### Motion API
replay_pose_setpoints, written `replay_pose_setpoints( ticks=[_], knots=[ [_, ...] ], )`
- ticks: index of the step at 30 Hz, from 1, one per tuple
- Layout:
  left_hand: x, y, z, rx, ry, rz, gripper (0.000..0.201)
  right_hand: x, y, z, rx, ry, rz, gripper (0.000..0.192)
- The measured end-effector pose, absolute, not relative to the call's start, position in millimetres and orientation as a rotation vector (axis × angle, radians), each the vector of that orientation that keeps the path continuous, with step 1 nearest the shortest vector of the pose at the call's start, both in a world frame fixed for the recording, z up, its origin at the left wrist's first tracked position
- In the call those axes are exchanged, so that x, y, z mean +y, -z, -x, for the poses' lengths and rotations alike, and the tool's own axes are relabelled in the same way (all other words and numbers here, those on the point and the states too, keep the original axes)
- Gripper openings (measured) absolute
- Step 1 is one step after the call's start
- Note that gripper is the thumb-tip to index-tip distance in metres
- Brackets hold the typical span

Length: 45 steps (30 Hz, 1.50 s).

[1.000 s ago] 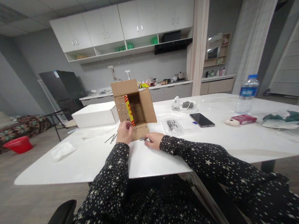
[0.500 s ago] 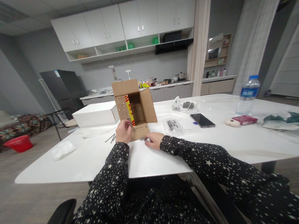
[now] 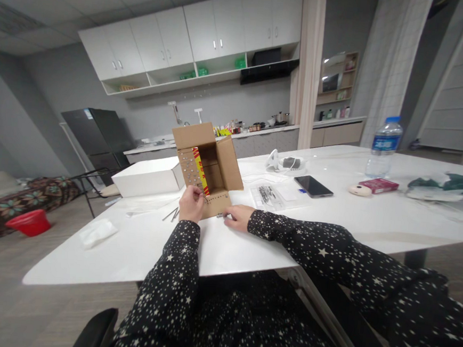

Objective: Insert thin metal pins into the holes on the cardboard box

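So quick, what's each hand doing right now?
Left hand: fingers pinched at the cardboard box flap; what they hold cannot be told.
Right hand: flat on the table, beside the box, holding nothing.

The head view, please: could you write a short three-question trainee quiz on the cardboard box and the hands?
1. True or false: the cardboard box lies on its side, its opening facing the person.
2. Which hand is raised against the box's perforated left flap? A) left hand B) right hand
3. What lies on the white table just right of the box: a dark ____, screen up?

Key:
1. True.
2. A; the right hand rests low on the table by the bottom flap, fingers on small metal pieces.
3. Phone.
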State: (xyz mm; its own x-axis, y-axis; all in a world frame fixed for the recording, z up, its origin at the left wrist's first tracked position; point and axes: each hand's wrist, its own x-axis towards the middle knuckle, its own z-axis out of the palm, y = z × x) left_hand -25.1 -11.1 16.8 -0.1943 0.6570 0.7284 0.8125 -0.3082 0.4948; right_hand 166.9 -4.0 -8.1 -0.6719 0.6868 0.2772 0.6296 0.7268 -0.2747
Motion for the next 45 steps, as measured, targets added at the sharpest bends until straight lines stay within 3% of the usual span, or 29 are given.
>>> replay_pose_setpoints(
  ticks=[22, 30, 37, 45],
  knots=[
    [-5, -8, 27, -1.855, 1.389, 2.063, 0.012, -3, 9, -167, -2.560, -0.232, 1.004, 0.030],
    [-4, -7, 28, -1.807, 1.161, 2.163, 0.014, -5, 7, -167, -2.567, -0.223, 1.012, 0.030],
    [-4, 0, 21, -1.809, 0.775, 2.616, 0.019, -9, 0, -167, -2.597, -0.240, 0.994, 0.031],
    [-3, 3, 23, -1.828, 0.773, 2.580, 0.024, -10, 0, -167, -2.583, -0.249, 1.002, 0.030]
  ],
)
